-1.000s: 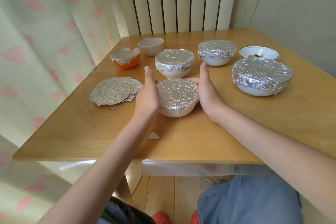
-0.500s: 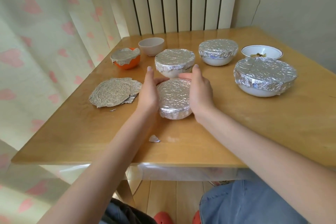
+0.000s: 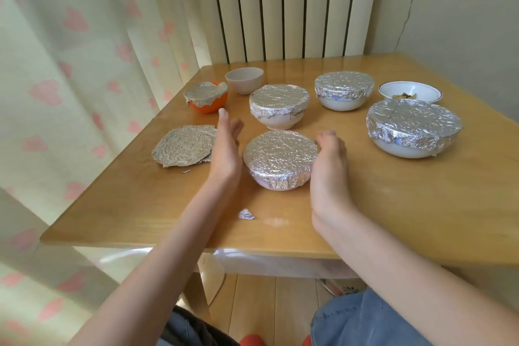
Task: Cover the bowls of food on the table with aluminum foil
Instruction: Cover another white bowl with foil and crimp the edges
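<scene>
A foil-covered white bowl [image 3: 280, 159] sits near the table's front, between my hands. My left hand [image 3: 226, 149] stands edge-on just left of it, fingers straight, a small gap from the foil. My right hand [image 3: 328, 160] is at the bowl's right side, fingers loosely curved, at or just off the foil. Behind stand a foil-covered white bowl [image 3: 278, 105], another foil-covered bowl [image 3: 344, 88], a large foil-covered bowl [image 3: 412, 126] and an orange bowl [image 3: 207, 97] with foil on top. Two bowls are uncovered: a small beige one [image 3: 244, 80] and a white one with food [image 3: 408, 91].
A crumpled round foil sheet [image 3: 185, 144] lies flat on the wooden table [image 3: 365, 205] to the left. A small foil scrap [image 3: 246, 214] lies near the front edge. A curtain hangs at the left, a radiator behind the table.
Both hands have come off the front bowl's foil and drawn slightly apart; before they were pressed against its sides. The right hand's fingers have relaxed.
</scene>
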`<move>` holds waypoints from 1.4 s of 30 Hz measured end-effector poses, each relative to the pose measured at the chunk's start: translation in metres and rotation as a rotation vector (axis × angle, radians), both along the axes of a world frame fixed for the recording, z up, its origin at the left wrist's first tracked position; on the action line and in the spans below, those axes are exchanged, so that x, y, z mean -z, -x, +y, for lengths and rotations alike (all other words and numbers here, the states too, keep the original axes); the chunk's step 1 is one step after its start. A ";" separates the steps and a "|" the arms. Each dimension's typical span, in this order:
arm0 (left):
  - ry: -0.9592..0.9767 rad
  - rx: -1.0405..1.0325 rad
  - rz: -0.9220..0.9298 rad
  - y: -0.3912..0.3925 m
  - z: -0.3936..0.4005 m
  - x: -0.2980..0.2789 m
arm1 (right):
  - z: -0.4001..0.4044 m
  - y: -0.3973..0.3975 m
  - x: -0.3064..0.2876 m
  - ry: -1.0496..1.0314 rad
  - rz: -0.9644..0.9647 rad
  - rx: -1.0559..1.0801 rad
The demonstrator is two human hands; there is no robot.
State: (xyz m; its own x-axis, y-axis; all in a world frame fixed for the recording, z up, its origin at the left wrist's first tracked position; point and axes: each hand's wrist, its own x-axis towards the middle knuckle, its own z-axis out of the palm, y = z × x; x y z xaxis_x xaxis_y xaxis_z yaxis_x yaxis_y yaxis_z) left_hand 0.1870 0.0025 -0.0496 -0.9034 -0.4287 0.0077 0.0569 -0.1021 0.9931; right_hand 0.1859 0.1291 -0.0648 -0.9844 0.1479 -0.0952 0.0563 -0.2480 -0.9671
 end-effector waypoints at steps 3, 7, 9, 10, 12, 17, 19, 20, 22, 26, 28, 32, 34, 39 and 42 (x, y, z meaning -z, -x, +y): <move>-0.073 0.085 0.000 0.004 0.006 0.000 | -0.024 -0.013 -0.003 0.047 0.060 0.086; -0.150 -0.023 -0.052 0.005 0.018 0.009 | -0.032 0.012 -0.010 -0.047 -0.004 0.202; -0.173 -0.158 -0.095 0.006 0.024 0.014 | -0.028 0.026 -0.007 -0.071 -0.002 0.077; -0.192 -0.215 -0.100 0.005 0.029 0.014 | -0.025 0.031 -0.006 -0.087 0.000 0.007; -0.190 -0.298 -0.101 0.001 0.036 0.012 | -0.020 0.036 -0.006 -0.104 0.010 -0.096; -0.222 -0.377 -0.048 -0.008 0.046 0.009 | -0.012 0.042 -0.009 -0.141 0.027 -0.234; -0.190 -0.339 -0.066 -0.011 0.043 0.011 | -0.008 0.045 -0.011 -0.150 0.042 -0.319; -0.170 -0.297 -0.084 -0.016 0.041 0.010 | -0.006 0.046 -0.011 -0.156 0.053 -0.347; -0.123 -0.228 -0.104 -0.020 0.031 0.004 | 0.000 0.045 -0.011 -0.172 0.056 -0.342; -0.130 -0.142 -0.055 -0.010 0.016 -0.003 | -0.004 0.039 -0.002 -0.092 -0.039 -0.197; -0.159 -0.061 -0.067 -0.007 0.016 -0.004 | -0.015 0.030 0.001 -0.068 -0.075 -0.098; -0.237 -0.065 -0.087 -0.005 0.022 0.001 | -0.021 0.031 0.002 -0.125 -0.047 -0.009; -0.220 -0.169 -0.115 -0.004 0.029 0.004 | -0.013 0.038 -0.001 -0.142 -0.045 -0.110; -0.174 -0.284 -0.113 -0.010 0.042 0.013 | 0.005 0.059 -0.003 -0.164 -0.005 -0.432; -0.087 -0.277 -0.096 -0.017 0.043 0.014 | 0.006 0.062 -0.003 -0.216 0.009 -0.477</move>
